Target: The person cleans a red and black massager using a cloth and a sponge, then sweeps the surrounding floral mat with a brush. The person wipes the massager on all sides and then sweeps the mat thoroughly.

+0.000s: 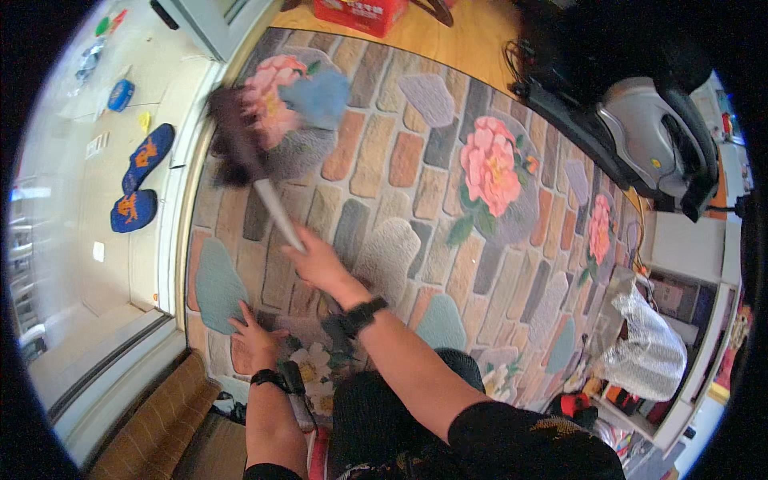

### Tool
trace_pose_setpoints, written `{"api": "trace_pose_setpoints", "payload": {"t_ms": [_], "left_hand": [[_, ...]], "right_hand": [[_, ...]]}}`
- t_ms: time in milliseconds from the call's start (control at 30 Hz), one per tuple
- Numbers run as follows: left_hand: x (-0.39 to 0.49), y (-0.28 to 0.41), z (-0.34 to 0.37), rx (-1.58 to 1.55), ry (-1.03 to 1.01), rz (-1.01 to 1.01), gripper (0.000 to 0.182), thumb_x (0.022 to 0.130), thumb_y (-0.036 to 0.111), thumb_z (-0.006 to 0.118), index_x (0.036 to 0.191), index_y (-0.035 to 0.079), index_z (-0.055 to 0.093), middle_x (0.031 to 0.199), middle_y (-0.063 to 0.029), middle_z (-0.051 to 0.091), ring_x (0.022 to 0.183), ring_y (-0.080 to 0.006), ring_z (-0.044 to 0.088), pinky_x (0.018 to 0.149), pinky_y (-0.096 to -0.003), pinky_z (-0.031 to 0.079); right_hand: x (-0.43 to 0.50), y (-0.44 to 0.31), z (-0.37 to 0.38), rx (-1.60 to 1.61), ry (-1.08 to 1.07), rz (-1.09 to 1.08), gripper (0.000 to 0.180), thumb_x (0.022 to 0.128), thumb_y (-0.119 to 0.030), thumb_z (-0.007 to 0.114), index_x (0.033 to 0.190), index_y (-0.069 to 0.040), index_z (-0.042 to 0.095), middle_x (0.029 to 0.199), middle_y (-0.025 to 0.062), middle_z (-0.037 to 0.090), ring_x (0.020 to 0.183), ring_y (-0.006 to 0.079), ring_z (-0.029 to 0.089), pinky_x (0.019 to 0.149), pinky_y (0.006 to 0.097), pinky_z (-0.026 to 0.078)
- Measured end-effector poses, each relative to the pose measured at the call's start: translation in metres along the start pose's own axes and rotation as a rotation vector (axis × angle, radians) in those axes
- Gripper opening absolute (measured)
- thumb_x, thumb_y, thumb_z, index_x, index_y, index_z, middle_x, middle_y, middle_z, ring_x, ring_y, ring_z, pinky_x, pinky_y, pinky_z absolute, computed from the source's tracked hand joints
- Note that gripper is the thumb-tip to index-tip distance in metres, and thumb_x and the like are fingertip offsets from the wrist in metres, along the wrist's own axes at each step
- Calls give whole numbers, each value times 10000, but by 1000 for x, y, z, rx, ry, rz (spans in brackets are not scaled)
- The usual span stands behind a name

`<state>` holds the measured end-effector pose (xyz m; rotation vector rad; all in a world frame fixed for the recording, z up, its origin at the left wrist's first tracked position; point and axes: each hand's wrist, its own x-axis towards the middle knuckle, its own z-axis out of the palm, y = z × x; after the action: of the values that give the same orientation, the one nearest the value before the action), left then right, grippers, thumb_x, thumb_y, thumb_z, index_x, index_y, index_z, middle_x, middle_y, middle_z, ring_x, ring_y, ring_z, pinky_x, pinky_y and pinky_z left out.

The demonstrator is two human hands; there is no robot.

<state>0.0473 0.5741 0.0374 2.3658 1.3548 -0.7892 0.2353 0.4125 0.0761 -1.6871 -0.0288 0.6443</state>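
My right hand (321, 261) grips the pale handle of a dark-bristled brush (237, 135), which is blurred. The bristles are over the upper left corner of a floor mat (384, 162) printed with bricks, stones and pink flowers, close to the door sill. My left hand (258, 336) is spread with its fingers apart over the mat's lower left part, beside a printed green stone, and holds nothing. Both wrists wear dark bands.
Left of the sill (192, 198), blue slippers (150, 156) and a blue round item (121, 95) lie on pale tiles. A red box (360, 15) stands at the top, black-and-grey equipment (642, 132) at the upper right. A silvery bag (648, 342) rests by a shelf (708, 342) at the right.
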Motion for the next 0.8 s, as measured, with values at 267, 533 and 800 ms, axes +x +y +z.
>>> {"api": "trace_pose_setpoints", "payload": {"t_ms": [267, 533, 800], "left_hand": [[4, -9, 7, 49, 17, 60, 1420, 538, 252, 978, 1572, 409, 18, 1598, -321, 60, 1411, -589, 203, 1080, -614, 397], [1, -2, -2, 44, 44, 66, 1415, 536, 281, 977, 1572, 416, 24, 1596, -319, 86, 1393, -616, 209, 1065, -618, 411], [9, -15, 12, 88, 154, 216, 1420, 520, 319, 976, 1590, 338, 42, 1542, -405, 147, 1355, -638, 273, 1096, -595, 361]], "right_hand": [[-105, 33, -65, -95, 472, -14, 515, 938, -281, 673, 1393, -126, 492, 934, 234, 698, 791, 409, 694, 725, 447, 552], [-226, 152, -186, 322, 1846, 457, 220, 998, -205, 543, 1114, -50, 439, 678, 72, 491, 479, 199, 452, 433, 359, 403], [-174, 166, 33, 746, 1325, 531, 84, 946, -109, 543, 980, -55, 489, 635, 64, 486, 457, 208, 482, 414, 361, 421]]}}
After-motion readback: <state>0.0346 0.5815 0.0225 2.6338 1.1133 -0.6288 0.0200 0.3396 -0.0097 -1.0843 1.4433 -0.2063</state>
